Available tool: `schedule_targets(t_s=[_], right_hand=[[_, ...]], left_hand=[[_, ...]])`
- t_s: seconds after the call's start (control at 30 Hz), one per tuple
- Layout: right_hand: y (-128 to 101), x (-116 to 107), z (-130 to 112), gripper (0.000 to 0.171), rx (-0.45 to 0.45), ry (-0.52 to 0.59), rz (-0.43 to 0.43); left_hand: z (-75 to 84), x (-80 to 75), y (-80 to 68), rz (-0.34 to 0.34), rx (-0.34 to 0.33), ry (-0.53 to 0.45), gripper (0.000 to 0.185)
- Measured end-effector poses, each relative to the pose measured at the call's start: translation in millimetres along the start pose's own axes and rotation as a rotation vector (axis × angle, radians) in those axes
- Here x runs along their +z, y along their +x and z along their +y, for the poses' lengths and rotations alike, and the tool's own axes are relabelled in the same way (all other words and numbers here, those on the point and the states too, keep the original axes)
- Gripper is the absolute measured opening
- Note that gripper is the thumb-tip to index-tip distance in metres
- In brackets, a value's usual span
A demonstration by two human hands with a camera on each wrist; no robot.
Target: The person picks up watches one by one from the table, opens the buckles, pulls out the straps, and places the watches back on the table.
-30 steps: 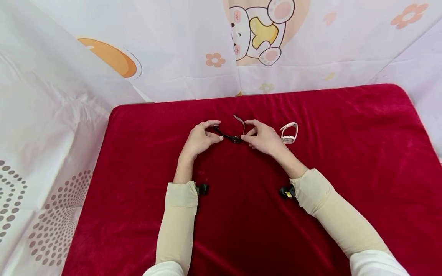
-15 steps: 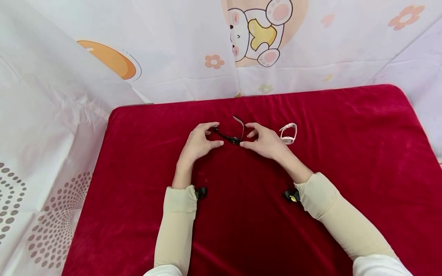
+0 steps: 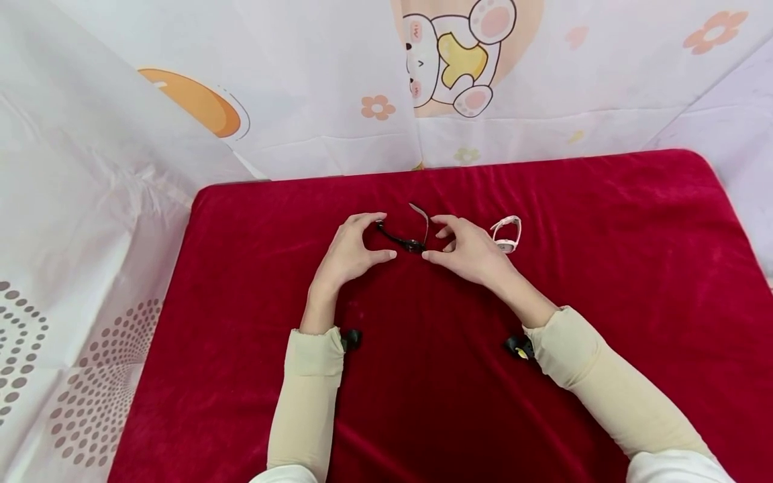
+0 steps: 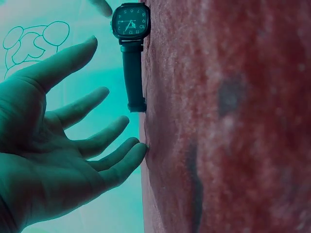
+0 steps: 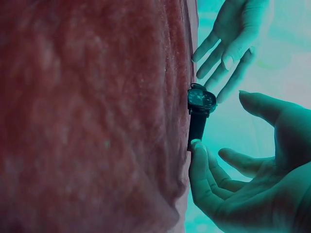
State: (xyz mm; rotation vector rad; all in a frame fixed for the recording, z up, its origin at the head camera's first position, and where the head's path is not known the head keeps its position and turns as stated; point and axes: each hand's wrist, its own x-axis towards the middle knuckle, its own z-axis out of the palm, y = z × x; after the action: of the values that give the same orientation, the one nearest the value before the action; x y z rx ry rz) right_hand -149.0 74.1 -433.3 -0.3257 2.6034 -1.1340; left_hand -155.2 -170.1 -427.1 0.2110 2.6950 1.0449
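– Where's the black square-cased watch [image 3: 413, 245] with the dark strap [image 4: 132, 77]?
– On the red velvety-covered tabletop [image 3: 423, 376], toward its far edge, between the left hand [image 3: 349, 251] and right hand [image 3: 474, 252]
– Are they gripping it?
– No, both have thumb and fingers apart; whether fingertips touch it, I can't tell
– How would it handle?
– Probably light, strap pliant, case stiff; best pinched by the case's sides

Hour numerals are seen printed around the black watch dial [image 4: 131, 21], inverted in the left wrist view, with 12 placed at the foot. Marks on the pale pink watch dial [image 3: 505, 247]: too small to be read.
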Motion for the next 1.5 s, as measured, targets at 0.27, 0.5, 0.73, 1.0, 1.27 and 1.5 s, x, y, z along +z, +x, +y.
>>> schedule_targets(t_s=[0.27,0.5,0.73,1.0,1.27,1.5], right_hand=[[-9,-6,1,0.066,-0.098,0.013,0.06],[-15,-12,4,0.065,-0.187,-0.012,0.103],[-21,-18,7,0.067,-0.195,-0.094,0.12],[-24,-23,15,0.085,-0.241,-0.128,0.132],[-26,-27,23,0.086,-0.224,-0.152,0.109],[-28,-33,31,0.085,-0.226,-0.18,0.102]], left_hand=[[3.4,3.7,-0.1,0.055,0.114,-0.008,0.072],[5.8,5.8,0.0,0.066,0.165,0.001,0.076],[10.3,9.9,-0.7,0.025,0.154,0.052,0.079],[14.1,15.9,4.5,0.054,0.216,0.118,0.084],[15.2,17.4,6.2,0.073,0.224,0.136,0.084],[21.1,20.2,10.9,0.055,0.247,0.153,0.083]])
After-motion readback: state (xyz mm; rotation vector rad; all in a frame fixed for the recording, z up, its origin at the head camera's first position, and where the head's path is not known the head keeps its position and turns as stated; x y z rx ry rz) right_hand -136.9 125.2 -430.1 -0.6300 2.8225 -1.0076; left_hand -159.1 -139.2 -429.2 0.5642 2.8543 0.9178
